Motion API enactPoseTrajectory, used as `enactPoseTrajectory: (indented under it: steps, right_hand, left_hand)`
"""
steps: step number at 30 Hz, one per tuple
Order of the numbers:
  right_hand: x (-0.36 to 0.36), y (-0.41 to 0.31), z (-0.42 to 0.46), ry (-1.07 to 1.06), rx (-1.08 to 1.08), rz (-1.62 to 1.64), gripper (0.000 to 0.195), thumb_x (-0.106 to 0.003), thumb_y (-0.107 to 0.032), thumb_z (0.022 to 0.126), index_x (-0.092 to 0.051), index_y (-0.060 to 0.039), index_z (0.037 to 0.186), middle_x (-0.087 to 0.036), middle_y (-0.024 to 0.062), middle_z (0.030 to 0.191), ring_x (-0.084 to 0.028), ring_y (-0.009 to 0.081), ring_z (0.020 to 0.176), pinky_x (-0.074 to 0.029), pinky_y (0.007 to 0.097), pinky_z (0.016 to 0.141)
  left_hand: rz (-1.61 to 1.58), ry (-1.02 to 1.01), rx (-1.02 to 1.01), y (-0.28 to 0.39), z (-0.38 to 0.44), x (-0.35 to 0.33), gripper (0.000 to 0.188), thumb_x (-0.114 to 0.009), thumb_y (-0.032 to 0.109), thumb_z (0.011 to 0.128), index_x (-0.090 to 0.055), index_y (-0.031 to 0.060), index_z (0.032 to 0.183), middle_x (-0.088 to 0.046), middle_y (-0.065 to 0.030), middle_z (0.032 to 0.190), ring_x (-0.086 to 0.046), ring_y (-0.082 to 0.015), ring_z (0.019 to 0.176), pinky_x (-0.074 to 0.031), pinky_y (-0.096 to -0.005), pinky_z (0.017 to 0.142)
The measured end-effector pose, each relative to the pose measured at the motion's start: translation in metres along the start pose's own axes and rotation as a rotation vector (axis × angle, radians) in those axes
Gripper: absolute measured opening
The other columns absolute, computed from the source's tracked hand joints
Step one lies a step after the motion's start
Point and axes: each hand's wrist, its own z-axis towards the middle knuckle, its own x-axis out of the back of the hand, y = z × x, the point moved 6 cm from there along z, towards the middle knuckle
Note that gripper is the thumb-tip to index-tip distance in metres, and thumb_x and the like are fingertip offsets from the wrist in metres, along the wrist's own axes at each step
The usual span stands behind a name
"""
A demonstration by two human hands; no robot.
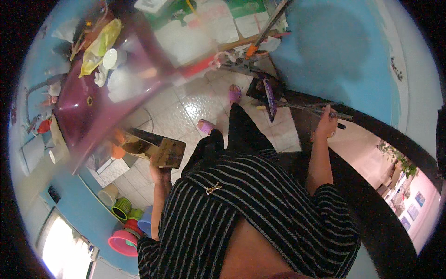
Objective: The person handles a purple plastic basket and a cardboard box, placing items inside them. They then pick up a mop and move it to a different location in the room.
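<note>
My left hand [161, 172] grips the near end of an open cardboard box [169, 153], long and narrow, held low at my left side. What lies inside the box I cannot make out. Out to the right, my right hand [327, 125] is closed around several long thin rods [308, 110] beside the dark door frame. One rod has a black end. The rods point inward towards a purple, fuzzy-looking strip [269, 99], perhaps a duster or mop head; whether they join it I cannot tell.
A glossy purple-covered table [139, 104] stands ahead on the left, bearing a white cup [110, 59] and a yellow bag [101, 45]. Colourful plastic basins [122, 242] sit at the lower left. A pole with an orange joint [251, 51] leans ahead, near the blue wall [331, 45].
</note>
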Motion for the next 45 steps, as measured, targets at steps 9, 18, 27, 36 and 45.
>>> enactPoseTrajectory:
  steps: [9, 18, 27, 36, 45]
  right_hand:
    - [0.019, 0.022, 0.006, 0.196, 0.035, -0.134, 0.032, -0.063, -0.032, 0.085, -0.062, -0.0004, 0.085, -0.066, 0.0096, 0.084, -0.06, 0.0188, 0.075, -0.047, 0.0325, 0.069]
    - [0.033, 0.012, 0.005, 0.271, 0.03, -0.037, 0.046, -0.065, -0.043, 0.081, -0.063, 0.0035, 0.085, -0.066, 0.0153, 0.081, -0.062, 0.0258, 0.073, -0.047, 0.0371, 0.067]
    - [-0.013, 0.03, 0.007, 0.128, -0.132, -0.414, 0.058, -0.052, -0.049, 0.086, -0.061, 0.0055, 0.07, -0.06, 0.0228, 0.065, -0.057, 0.0364, 0.058, -0.044, 0.0469, 0.055]
    - [-0.063, 0.099, 0.063, -0.387, -0.712, 0.15, 0.048, -0.05, -0.044, 0.089, -0.058, 0.0019, 0.103, -0.065, 0.011, 0.078, -0.062, 0.0221, 0.065, -0.046, 0.0289, 0.051]
    - [-0.193, -0.272, 0.021, -0.683, 0.413, 0.433, 0.064, -0.07, -0.027, 0.079, -0.042, -0.0019, 0.13, -0.047, 0.0135, 0.131, -0.046, 0.0237, 0.118, -0.036, 0.0355, 0.098]
  left_hand:
    - [0.121, 0.068, -0.001, 0.01, -0.027, -0.024, 0.049, -0.046, 0.038, 0.09, -0.04, 0.006, 0.127, -0.047, -0.0138, 0.125, -0.048, -0.0313, 0.111, -0.04, -0.0484, 0.093]
    - [0.09, 0.085, 0.004, 0.001, -0.029, -0.031, 0.048, -0.043, 0.038, 0.09, -0.042, 0.0066, 0.126, -0.047, -0.0127, 0.124, -0.046, -0.0313, 0.112, -0.039, -0.049, 0.094]
    - [-0.031, -0.09, 0.05, -0.003, -0.015, -0.005, 0.044, -0.044, 0.038, 0.09, -0.046, 0.0103, 0.124, -0.048, -0.0095, 0.121, -0.047, -0.0292, 0.11, -0.041, -0.0481, 0.092]
    - [0.132, -0.119, -0.055, -0.008, 0.003, 0.01, 0.045, -0.041, 0.041, 0.091, -0.048, 0.0092, 0.121, -0.052, -0.0091, 0.118, -0.05, -0.0279, 0.106, -0.042, -0.0455, 0.091]
    - [0.056, -0.148, -0.118, -0.001, -0.02, -0.033, 0.043, -0.044, 0.04, 0.089, -0.047, 0.0093, 0.12, -0.053, -0.0087, 0.113, -0.052, -0.0299, 0.103, -0.045, -0.049, 0.086]
